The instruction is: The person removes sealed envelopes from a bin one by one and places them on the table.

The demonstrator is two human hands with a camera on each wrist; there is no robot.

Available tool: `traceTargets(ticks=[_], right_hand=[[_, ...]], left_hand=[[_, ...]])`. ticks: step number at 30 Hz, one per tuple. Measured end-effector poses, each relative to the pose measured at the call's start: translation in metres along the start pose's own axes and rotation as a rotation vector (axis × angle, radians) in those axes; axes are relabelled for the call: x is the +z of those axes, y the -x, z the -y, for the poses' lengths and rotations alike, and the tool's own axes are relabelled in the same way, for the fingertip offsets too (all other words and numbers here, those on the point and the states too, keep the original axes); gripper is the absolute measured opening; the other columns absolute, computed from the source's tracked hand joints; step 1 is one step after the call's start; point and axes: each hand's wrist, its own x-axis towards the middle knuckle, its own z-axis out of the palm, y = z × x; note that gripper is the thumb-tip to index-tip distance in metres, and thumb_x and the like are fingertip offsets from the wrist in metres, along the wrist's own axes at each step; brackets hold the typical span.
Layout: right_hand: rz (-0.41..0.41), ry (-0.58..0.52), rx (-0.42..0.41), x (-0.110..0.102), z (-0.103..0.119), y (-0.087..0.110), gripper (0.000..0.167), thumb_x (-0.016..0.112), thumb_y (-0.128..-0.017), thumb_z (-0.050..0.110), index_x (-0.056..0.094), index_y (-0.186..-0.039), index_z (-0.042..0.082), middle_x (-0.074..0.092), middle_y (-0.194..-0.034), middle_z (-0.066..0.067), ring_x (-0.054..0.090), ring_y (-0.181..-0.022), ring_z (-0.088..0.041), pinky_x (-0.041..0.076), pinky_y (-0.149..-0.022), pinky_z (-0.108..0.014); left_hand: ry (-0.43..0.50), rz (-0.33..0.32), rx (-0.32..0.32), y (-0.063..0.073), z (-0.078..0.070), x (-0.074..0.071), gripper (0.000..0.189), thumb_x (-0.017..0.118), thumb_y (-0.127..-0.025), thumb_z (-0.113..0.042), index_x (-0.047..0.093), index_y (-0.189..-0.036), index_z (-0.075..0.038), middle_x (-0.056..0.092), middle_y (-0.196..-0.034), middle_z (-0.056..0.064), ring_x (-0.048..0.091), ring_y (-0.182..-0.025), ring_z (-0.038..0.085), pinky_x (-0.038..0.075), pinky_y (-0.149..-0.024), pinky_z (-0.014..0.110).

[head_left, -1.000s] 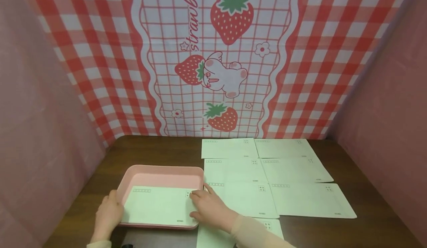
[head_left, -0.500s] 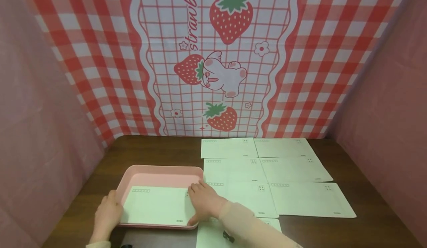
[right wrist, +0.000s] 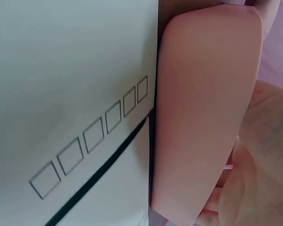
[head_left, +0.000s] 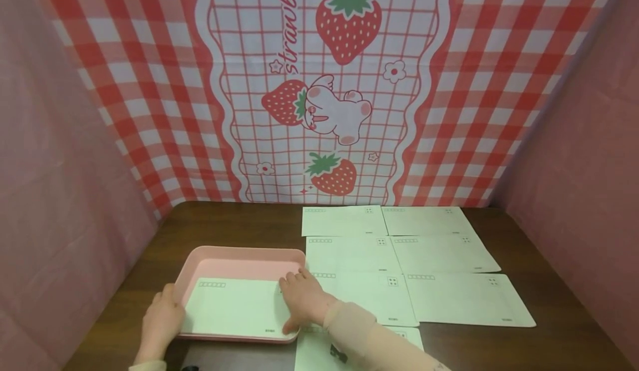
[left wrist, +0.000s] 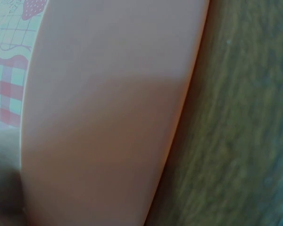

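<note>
A shallow pink tray (head_left: 229, 267) stands at the left front of the table, holding a white envelope (head_left: 234, 307) with printed postcode boxes. My left hand (head_left: 162, 318) grips the tray's left side, fingers at the rim. On the right side, my right hand (head_left: 303, 300) holds the rim, its fingers over the edge and covering the envelope's right end. The right wrist view shows the tray's outer wall (right wrist: 205, 108) beside flat envelopes, with the hand (right wrist: 262, 165) over the rim. In the left wrist view the outer wall (left wrist: 113, 113) fills most of the picture.
Several white envelopes (head_left: 464, 299) lie in two columns right of the tray on the dark wood table (head_left: 559, 326). One envelope (head_left: 312, 357) lies partly under the right sleeve (head_left: 359, 326). A strawberry-print checked cloth (head_left: 329, 110) hangs behind; pink curtains (head_left: 65, 166) flank the table.
My right hand has shifted from the envelope's right end onto the tray's right rim, its sleeve moving left. The left hand, tray and envelopes stay put.
</note>
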Motion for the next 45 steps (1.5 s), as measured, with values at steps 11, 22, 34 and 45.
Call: traceTargets(ticks=[11, 22, 34, 45], right_hand=[[-0.146, 0.056, -0.002, 0.007, 0.011, 0.015, 0.089, 0.072, -0.061, 0.058, 0.047, -0.128, 0.005, 0.056, -0.116, -0.011, 0.053, -0.11, -0.021, 0.03, -0.105, -0.037], [-0.318, -0.041, -0.024, 0.014, 0.008, 0.016, 0.068, 0.08, -0.06, 0.038, 0.05, -0.112, 0.006, 0.043, -0.092, -0.003, 0.045, -0.074, -0.013, 0.042, -0.075, -0.026], [-0.403, -0.353, -0.033, 0.013, 0.006, 0.019, 0.032, 0.063, -0.077, 0.004, 0.055, -0.109, 0.006, 0.058, -0.088, -0.003, 0.053, -0.068, -0.007, 0.046, -0.06, -0.015], [-0.418, -0.753, 0.051, 0.0, -0.007, 0.029, 0.016, 0.058, -0.085, 0.008, 0.056, -0.101, 0.006, 0.067, -0.094, -0.009, 0.06, -0.073, -0.006, 0.045, -0.059, -0.017]], left_hand=[[0.002, -0.01, 0.014, 0.001, 0.002, 0.001, 0.041, 0.032, -0.084, -0.003, 0.035, -0.121, 0.014, 0.046, -0.102, 0.038, 0.048, -0.091, 0.055, 0.038, -0.076, 0.059], [0.012, -0.002, 0.018, 0.003, 0.003, 0.001, 0.043, 0.033, -0.082, -0.004, 0.035, -0.121, 0.014, 0.046, -0.104, 0.038, 0.047, -0.093, 0.056, 0.038, -0.077, 0.06], [0.009, 0.023, 0.001, 0.0, 0.0, 0.0, 0.046, 0.034, -0.082, -0.004, 0.033, -0.124, 0.014, 0.043, -0.11, 0.04, 0.045, -0.097, 0.057, 0.037, -0.079, 0.061], [0.01, 0.041, 0.003, 0.001, -0.002, -0.002, 0.048, 0.034, -0.081, -0.004, 0.032, -0.124, 0.015, 0.041, -0.112, 0.042, 0.043, -0.099, 0.058, 0.036, -0.081, 0.061]])
